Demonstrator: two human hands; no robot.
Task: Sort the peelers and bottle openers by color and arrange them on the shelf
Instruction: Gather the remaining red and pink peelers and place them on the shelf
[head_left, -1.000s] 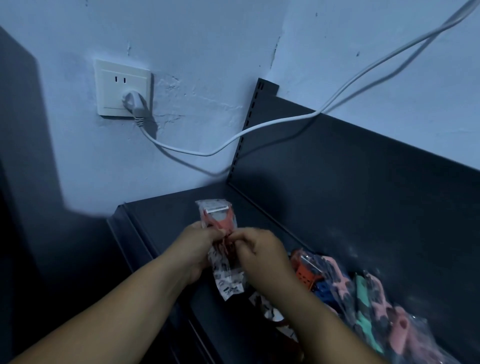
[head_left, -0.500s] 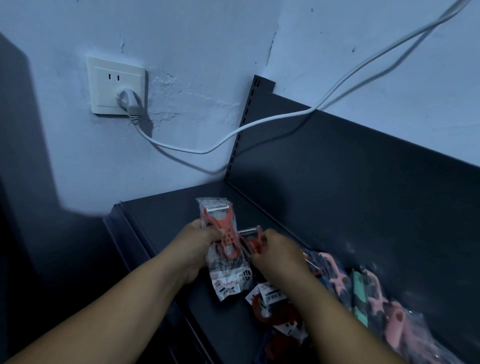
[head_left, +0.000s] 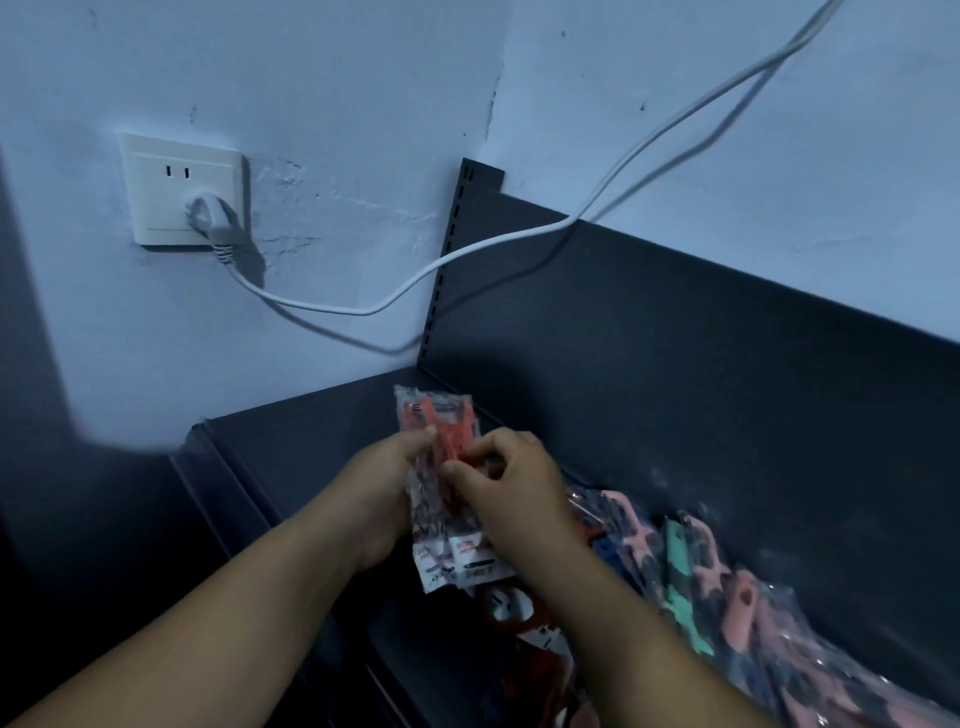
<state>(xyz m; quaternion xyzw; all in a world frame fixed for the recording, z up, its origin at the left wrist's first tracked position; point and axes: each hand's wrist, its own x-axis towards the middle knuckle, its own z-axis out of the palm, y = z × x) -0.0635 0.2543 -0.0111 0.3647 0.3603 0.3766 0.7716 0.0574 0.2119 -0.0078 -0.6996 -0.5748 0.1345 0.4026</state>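
Note:
I hold a small stack of bagged red peelers (head_left: 445, 441) upright above the dark shelf (head_left: 291, 441). My left hand (head_left: 387, 486) grips the stack from the left, thumb on its front. My right hand (head_left: 511, 480) pinches the right side of the stack, pressing another red packet against it. A pile of bagged peelers and openers (head_left: 717, 582) in pink, teal, blue and red lies on the shelf at the right. A dark red opener (head_left: 506, 608) sits just below my hands.
The shelf's dark back panel (head_left: 727, 374) rises behind the pile. A white wall socket (head_left: 182, 189) holds a plug, and its white cable (head_left: 519, 239) hangs across the wall and over the panel. The shelf's front lip (head_left: 218, 499) runs along the left.
My right hand brought a second red packet from the pile up against the stack in my left hand; both hands now meet on it.

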